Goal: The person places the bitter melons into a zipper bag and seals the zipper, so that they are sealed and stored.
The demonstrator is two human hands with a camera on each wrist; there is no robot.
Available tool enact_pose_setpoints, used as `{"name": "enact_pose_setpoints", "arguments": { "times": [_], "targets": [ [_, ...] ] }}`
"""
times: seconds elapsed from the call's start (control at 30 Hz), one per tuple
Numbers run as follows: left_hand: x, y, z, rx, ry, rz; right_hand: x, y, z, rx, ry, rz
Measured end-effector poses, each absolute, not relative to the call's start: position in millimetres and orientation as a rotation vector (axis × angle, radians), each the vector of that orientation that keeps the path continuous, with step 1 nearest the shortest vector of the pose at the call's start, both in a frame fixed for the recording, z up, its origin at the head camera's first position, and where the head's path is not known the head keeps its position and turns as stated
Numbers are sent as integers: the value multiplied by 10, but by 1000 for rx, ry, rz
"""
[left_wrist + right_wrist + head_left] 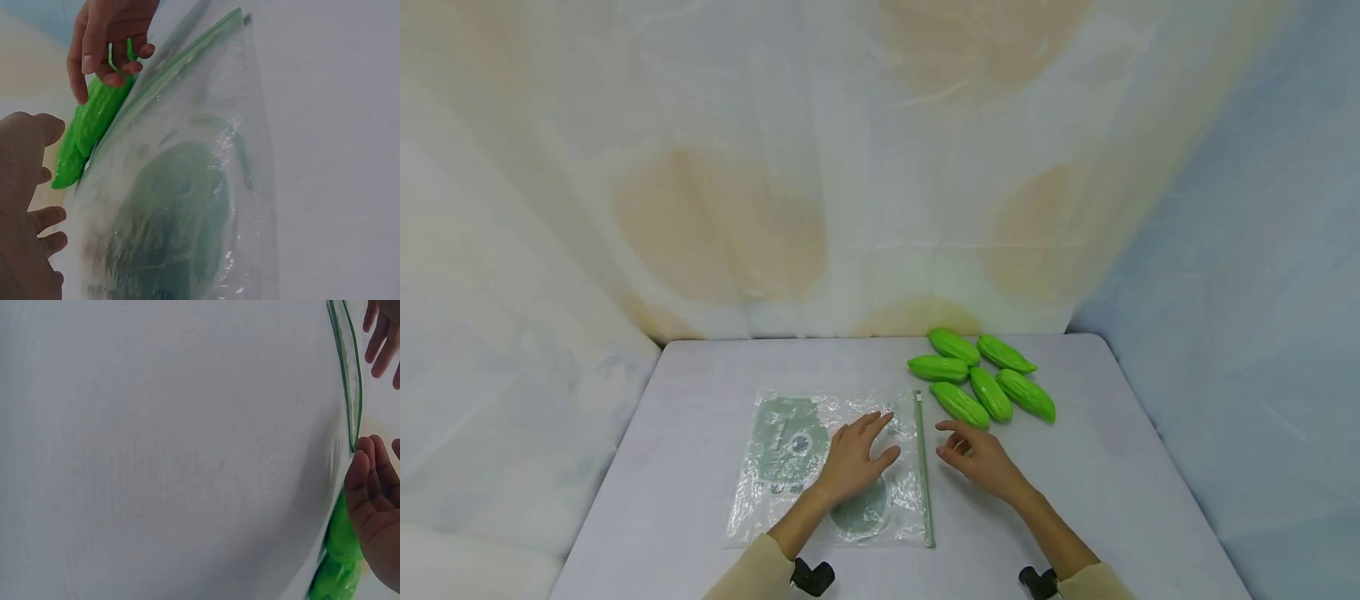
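A clear zip bag (752,500) with pale green printing lies flat, its green zip edge (923,475) on the right side. My left hand (852,458) is over the bag with its fingers spread and nothing in them. Just right of the zip edge is my right hand (976,458), fingers loosely bent, holding nothing. Beyond it lie several bright green ridged gourds (958,404), shaped like bitter melons. In the left wrist view, the bag (181,206) fills the middle and the right hand (115,37) overlaps the gourds (100,115).
A pale cloth covers the table (1075,492). A patterned curtain (865,208) hangs behind it, with a bluish one (1240,333) along the right and a white one (497,400) on the left. Each wrist carries a small black camera (812,577).
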State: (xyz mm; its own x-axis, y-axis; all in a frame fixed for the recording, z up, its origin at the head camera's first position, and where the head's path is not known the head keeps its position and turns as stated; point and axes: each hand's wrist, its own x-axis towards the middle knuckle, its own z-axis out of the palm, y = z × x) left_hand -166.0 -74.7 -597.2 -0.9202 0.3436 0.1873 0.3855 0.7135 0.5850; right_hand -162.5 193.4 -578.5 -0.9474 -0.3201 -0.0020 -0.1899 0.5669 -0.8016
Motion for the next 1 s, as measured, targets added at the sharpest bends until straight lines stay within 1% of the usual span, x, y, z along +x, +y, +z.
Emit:
{"name": "enact_pose_setpoints", "arguments": {
  "times": [0.17,0.6,0.77,1.0],
  "targets": [
    [-1640,-689,-6056,-601,-2903,-881,-1653,1915,-5837,-399,2593,-1323],
    [-1589,-440,-6164,-633,-2934,-830,-1672,1904,-5951,-424,2576,-1290],
    [-1599,-401,-6224,-607,-2902,-808,-1681,1913,-5977,-443,2566,-1297],
    [-1597,-378,-6200,-549,-2961,-795,-1679,1914,-5972,-456,2570,-1303]
  ]
}}
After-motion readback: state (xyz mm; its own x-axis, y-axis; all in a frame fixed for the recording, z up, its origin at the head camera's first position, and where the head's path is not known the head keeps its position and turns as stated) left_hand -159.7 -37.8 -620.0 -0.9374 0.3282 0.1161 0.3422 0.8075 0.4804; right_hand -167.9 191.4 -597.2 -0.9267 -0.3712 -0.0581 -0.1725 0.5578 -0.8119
